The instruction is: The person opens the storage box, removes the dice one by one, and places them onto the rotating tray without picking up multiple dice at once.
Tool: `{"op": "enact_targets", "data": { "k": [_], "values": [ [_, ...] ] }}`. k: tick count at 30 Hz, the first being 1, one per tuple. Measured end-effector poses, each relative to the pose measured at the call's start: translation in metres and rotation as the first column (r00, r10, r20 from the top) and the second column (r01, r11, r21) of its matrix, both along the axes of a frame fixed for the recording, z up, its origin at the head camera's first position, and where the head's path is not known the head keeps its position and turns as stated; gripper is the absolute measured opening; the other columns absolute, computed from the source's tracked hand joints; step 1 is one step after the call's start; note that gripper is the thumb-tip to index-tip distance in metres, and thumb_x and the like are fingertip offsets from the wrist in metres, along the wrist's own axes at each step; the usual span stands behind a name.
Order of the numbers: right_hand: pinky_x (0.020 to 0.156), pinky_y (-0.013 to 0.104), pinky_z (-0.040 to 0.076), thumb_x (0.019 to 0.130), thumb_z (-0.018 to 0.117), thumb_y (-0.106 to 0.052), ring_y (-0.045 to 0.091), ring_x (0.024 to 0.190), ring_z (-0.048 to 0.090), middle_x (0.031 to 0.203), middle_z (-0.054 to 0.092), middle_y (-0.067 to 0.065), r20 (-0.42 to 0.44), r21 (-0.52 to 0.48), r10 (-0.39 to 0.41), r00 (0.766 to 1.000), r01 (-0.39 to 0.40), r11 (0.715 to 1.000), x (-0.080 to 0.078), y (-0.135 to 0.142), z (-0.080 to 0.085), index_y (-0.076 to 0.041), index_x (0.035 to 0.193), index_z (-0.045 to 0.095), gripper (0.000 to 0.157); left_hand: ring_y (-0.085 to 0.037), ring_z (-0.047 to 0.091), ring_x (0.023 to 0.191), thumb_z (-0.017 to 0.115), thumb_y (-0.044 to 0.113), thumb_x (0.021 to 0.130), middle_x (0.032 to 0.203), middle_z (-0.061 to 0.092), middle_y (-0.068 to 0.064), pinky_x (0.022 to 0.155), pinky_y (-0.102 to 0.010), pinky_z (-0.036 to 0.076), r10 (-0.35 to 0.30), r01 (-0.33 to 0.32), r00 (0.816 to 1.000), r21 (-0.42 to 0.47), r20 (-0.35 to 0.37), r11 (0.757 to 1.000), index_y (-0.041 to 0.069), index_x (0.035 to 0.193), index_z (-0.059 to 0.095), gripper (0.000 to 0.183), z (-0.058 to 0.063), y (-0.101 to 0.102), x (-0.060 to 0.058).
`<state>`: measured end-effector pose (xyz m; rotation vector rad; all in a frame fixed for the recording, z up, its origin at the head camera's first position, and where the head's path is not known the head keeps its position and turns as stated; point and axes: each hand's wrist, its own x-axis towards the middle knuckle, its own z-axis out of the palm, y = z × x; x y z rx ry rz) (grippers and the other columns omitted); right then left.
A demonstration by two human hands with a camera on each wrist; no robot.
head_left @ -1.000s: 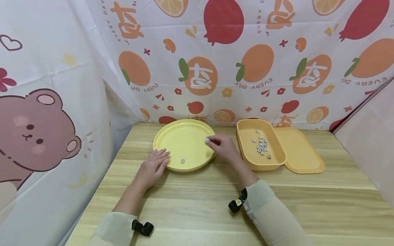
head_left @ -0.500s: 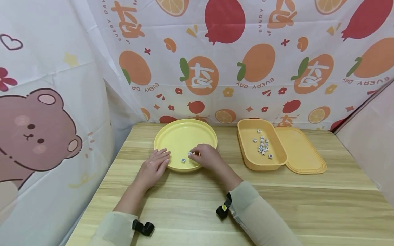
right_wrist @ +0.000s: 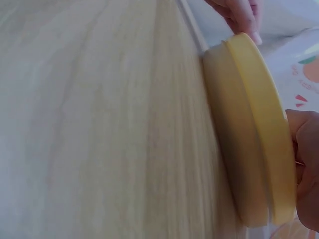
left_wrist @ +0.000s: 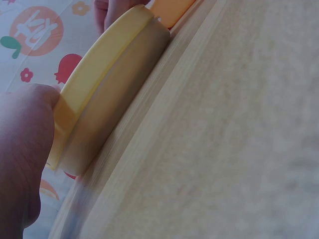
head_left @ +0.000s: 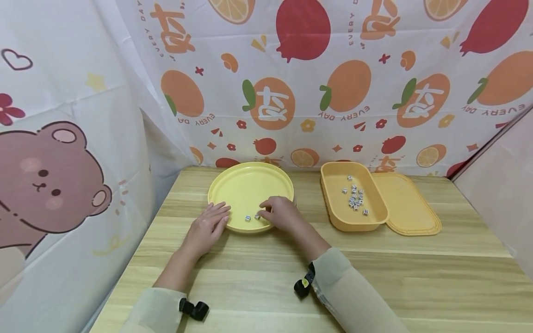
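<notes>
A round yellow tray (head_left: 245, 185) with a raised rim stands on the table. On its front part lie two small white dice, the left die (head_left: 247, 218) and the right die (head_left: 257, 216), side by side with a narrow gap. My right hand (head_left: 283, 213) hovers over the tray's front right, thumb and forefinger spread apart close beside the right die. With its fingers extended, my left hand (head_left: 207, 227) rests on the tray's front left rim. Both wrist views show the tray's outer wall (left_wrist: 117, 82), which hides the dice from them.
To the right stands an orange rectangular box (head_left: 333, 203) holding several dice (head_left: 354, 196). Its matching flat lid (head_left: 410, 208) lies against the box's right side. A fruit-print curtain (head_left: 308, 92) hangs right behind the wooden table (head_left: 258, 277).
My right hand has carried a die leftward from the tray's right rim, set it down beside the other die and let go. The left hand has stayed on the rim.
</notes>
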<state>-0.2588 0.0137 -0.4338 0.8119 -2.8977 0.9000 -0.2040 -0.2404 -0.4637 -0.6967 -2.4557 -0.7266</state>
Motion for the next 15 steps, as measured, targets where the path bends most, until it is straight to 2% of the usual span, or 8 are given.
{"op": "enact_targets", "data": {
  "k": [3, 8, 11, 15],
  "values": [
    [0.067, 0.02, 0.051, 0.093, 0.07, -0.028, 0.009, 0.075, 0.057, 0.084, 0.066, -0.004, -0.004, -0.098, -0.032, 0.999, 0.031, 0.995, 0.003, 0.013, 0.004, -0.009, 0.111, 0.075, 0.026, -0.031, 0.059, 0.124, 0.065, 0.009, 0.093, 0.122, 0.069, -0.012, 0.116, -0.051, 0.036, -0.004, 0.004, 1.0, 0.001, 0.004, 1.0, -0.002, 0.111, 0.072, 0.023, -0.001, 0.001, 0.0],
    [0.072, 0.027, 0.058, 0.091, 0.071, -0.023, 0.014, 0.082, 0.063, 0.093, 0.072, 0.003, -0.064, -0.239, -0.116, 0.991, 0.098, 0.966, 0.005, 0.048, 0.018, -0.006, 0.111, 0.074, 0.027, -0.031, 0.059, 0.125, 0.064, 0.009, 0.094, 0.123, 0.069, -0.012, 0.118, -0.049, 0.035, -0.002, 0.002, 1.0, 0.001, 0.013, 1.0, -0.002, 0.112, 0.072, 0.023, -0.002, 0.002, 0.0],
    [0.078, 0.033, 0.061, 0.091, 0.071, -0.022, 0.018, 0.088, 0.067, 0.1, 0.073, 0.007, -0.065, -0.317, -0.213, 0.975, 0.183, 0.931, 0.002, 0.077, 0.025, -0.006, 0.111, 0.074, 0.026, -0.032, 0.059, 0.124, 0.064, 0.009, 0.093, 0.123, 0.069, -0.012, 0.118, -0.049, 0.035, 0.002, -0.002, 1.0, -0.001, 0.011, 1.0, -0.003, 0.112, 0.072, 0.023, -0.002, 0.002, 0.0],
    [0.083, 0.04, 0.06, 0.091, 0.072, -0.021, 0.023, 0.093, 0.067, 0.104, 0.072, 0.011, -0.032, -0.39, -0.362, 0.932, 0.322, 0.863, -0.002, 0.119, 0.03, -0.005, 0.111, 0.073, 0.026, -0.032, 0.059, 0.124, 0.065, 0.008, 0.093, 0.123, 0.069, -0.012, 0.117, -0.05, 0.035, 0.004, -0.004, 1.0, 0.0, 0.006, 1.0, -0.003, 0.112, 0.072, 0.023, -0.001, 0.001, 0.001]
  ]
}}
